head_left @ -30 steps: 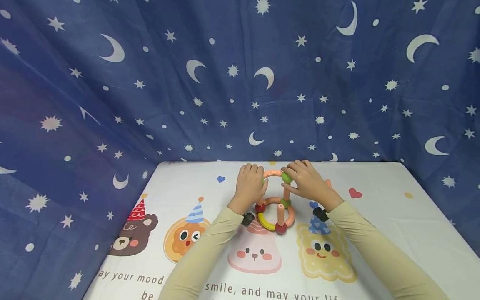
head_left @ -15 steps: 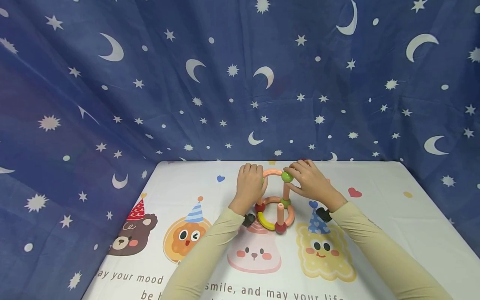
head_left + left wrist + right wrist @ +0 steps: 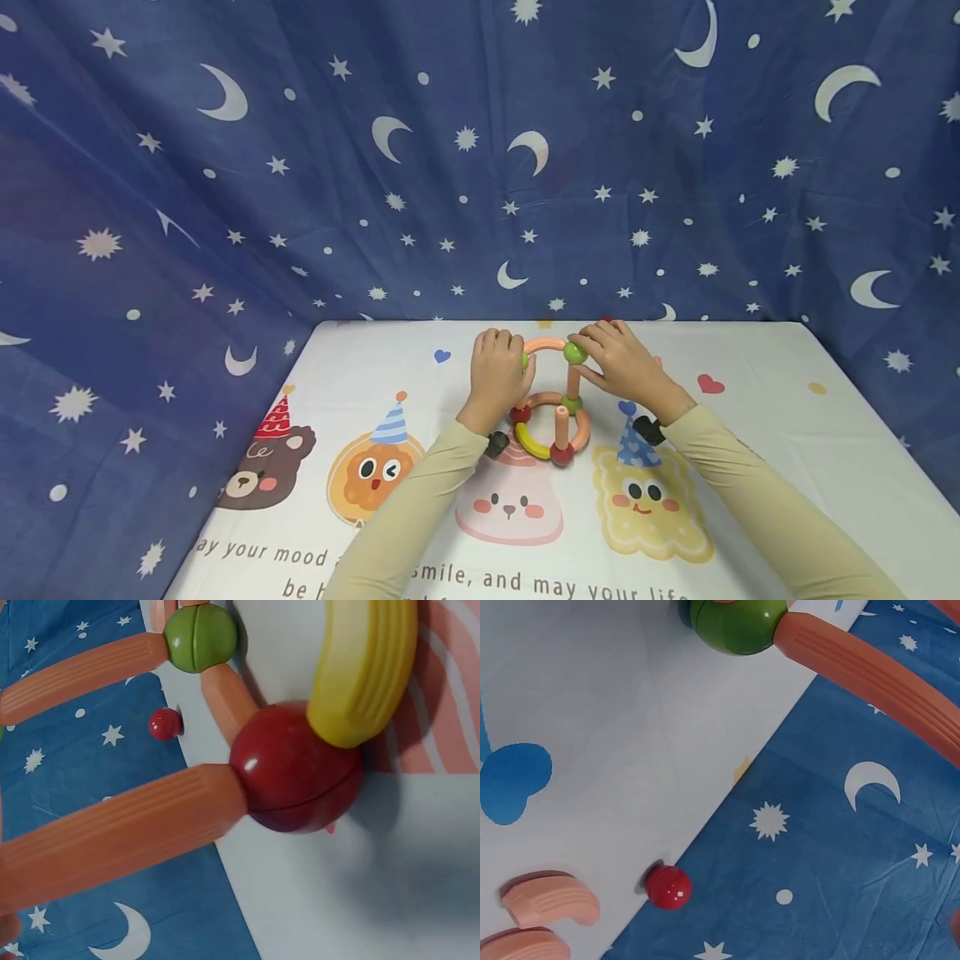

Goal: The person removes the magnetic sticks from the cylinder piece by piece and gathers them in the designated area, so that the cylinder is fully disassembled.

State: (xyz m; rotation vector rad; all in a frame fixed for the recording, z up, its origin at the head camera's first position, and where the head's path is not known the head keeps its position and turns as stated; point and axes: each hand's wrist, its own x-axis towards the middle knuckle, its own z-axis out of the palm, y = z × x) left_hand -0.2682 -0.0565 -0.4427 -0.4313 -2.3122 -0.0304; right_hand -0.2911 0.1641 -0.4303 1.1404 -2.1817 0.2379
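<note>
A toy frame of rods and balls stands on the white table. Its base ring joins curved orange rods, a yellow curved rod, a lower green ball and red balls. From the front red ball rises a short orange rod with a free top. Two taller uprights carry a curved orange rod between green balls. My left hand holds the upper left green ball, partly hidden by the fingers. With thumb and fingers, my right hand pinches the upper right green ball.
Near the table's back edge lies a loose red ball. Loose curved orange rods lie close by, mostly hidden behind my right arm in the head view. A blue star-and-moon curtain hangs behind and left of the printed tablecloth.
My right hand has shifted slightly right, showing more of the upper right green ball. The left hand and the frame have hardly moved.
</note>
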